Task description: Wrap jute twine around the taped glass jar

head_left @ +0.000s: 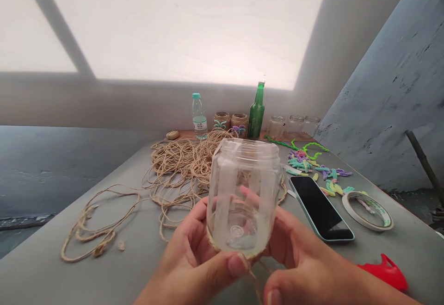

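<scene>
A clear glass jar is held up in front of me, tilted a little, with whitish strips of tape running down its sides. My left hand is closed round its lower left side, the thumb pressed at the bottom edge. My right hand wraps the lower right side, its thumb lower down and off the glass. Brown twine circles the jar's base, and loose strands hang between my thumbs. Behind the jar, a large tangled heap of the same twine lies on the table.
A phone, a tape roll and a red plastic tool lie to the right. Colourful fuzzy pieces are scattered behind them. Along the back stand a water bottle, a green bottle, twine-wrapped jars and clear jars.
</scene>
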`<act>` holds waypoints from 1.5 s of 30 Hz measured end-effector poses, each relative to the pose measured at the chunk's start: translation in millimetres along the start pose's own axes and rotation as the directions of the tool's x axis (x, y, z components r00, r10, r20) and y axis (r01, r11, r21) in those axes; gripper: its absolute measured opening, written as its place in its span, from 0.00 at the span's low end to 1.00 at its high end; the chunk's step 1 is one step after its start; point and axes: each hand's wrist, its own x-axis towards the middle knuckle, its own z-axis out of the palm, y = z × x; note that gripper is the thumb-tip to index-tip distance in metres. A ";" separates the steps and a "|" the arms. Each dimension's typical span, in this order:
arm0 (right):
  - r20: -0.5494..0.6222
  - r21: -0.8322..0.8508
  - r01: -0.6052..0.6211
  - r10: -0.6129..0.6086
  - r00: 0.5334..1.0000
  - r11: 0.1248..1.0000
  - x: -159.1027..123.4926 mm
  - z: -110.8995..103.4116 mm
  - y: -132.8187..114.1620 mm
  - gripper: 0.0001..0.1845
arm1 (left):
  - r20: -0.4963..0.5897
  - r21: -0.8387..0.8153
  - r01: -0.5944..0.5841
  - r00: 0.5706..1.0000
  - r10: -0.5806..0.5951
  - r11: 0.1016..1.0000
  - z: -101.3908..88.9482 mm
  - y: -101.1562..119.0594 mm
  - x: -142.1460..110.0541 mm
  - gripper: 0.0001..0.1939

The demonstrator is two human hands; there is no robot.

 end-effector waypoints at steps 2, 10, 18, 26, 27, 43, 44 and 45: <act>-0.013 -0.057 -0.015 0.015 1.000 0.998 -4.0 -3.3 2.8 0.50 | -0.063 0.030 -0.025 0.998 0.026 0.999 -3.4 1.0 1.9 0.33; -0.255 -0.190 -0.253 0.201 0.946 0.949 -10.5 -3.2 -4.2 0.38 | -0.321 0.083 -0.093 0.940 0.115 0.992 0.2 8.0 10.6 0.35; -0.279 -0.569 -0.114 -0.061 0.958 0.815 -9.4 -10.8 -24.5 0.17 | -0.228 0.027 -0.029 0.973 0.034 0.999 -7.2 6.9 12.4 0.38; -0.252 -0.717 -0.030 -0.219 0.943 0.696 -7.8 -9.8 -19.8 0.11 | -0.099 -0.058 0.086 0.991 -0.091 0.995 -6.9 5.4 4.3 0.32; -0.248 -0.721 -0.021 -0.230 0.941 0.692 -6.9 -10.1 -19.7 0.11 | -0.090 -0.064 0.091 0.991 -0.096 0.994 -9.4 3.9 4.3 0.32; -0.203 -0.721 0.043 -0.270 0.941 0.692 -6.6 -9.0 -10.4 0.09 | -0.019 0.010 0.047 0.999 -0.047 0.999 -11.0 -4.5 8.0 0.36; -0.198 -0.721 0.042 -0.263 0.944 0.692 -6.3 -8.3 -9.3 0.09 | -0.037 0.030 0.049 0.998 -0.048 0.998 -12.7 -6.9 8.1 0.37; -0.193 -0.721 0.042 -0.258 0.947 0.692 -6.1 -7.5 -8.2 0.09 | -0.058 0.044 0.049 0.997 -0.046 0.998 -14.3 -9.4 8.4 0.36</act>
